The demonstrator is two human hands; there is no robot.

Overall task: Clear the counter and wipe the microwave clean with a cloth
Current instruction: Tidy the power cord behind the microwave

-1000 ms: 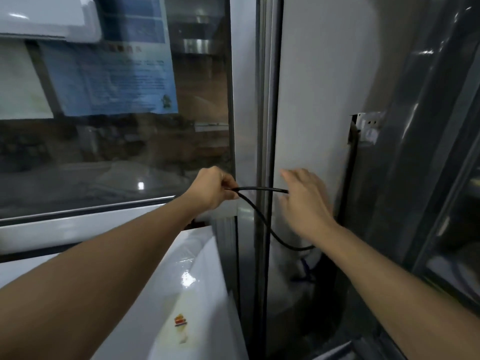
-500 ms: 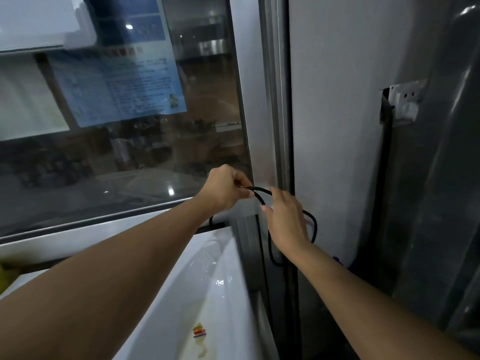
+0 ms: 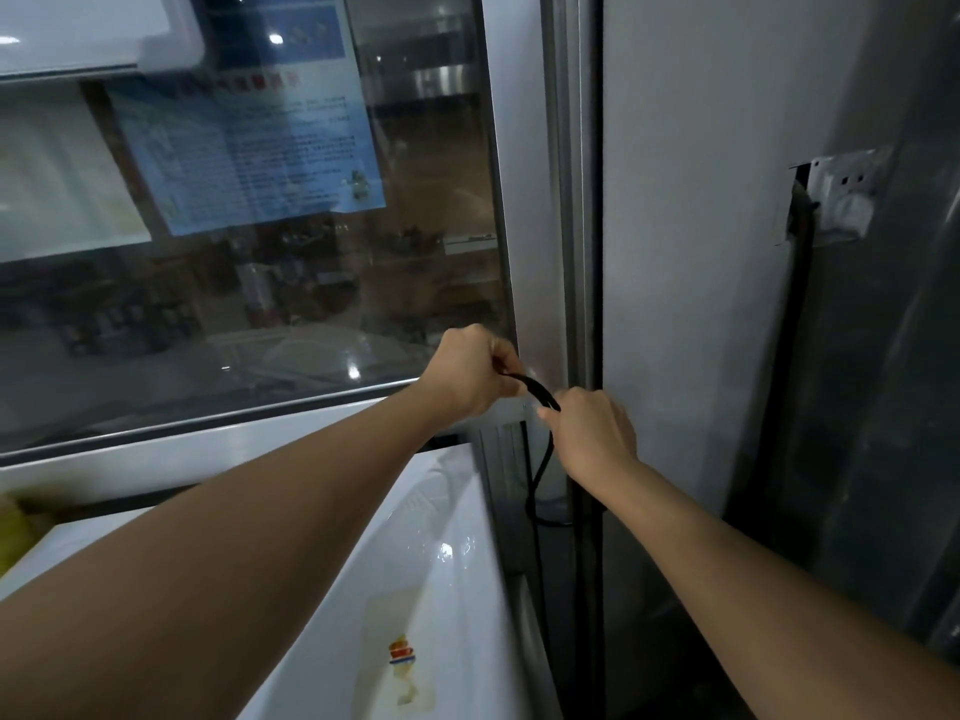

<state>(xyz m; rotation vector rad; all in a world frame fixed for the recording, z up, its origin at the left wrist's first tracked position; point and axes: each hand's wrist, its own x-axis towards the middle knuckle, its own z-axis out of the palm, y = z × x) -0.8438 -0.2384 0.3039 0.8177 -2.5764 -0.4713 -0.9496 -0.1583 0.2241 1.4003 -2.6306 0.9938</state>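
A black power cord runs between my two hands in front of the window frame. My left hand grips one part of it with curled fingers. My right hand holds the cord just to the right, fingers curled round it, and the rest of the cord hangs down behind the white microwave. The microwave's glossy top fills the lower middle, with a small coloured sticker on it. No cloth is in view.
A glass window with a blue notice taped on it stands behind the microwave. A metal window post and a grey wall are on the right, with a wall socket high up. Something yellow shows at the left edge.
My right hand has come left from the wall and closed on the cord right beside my left hand. The loop of cord between the hands has shortened.
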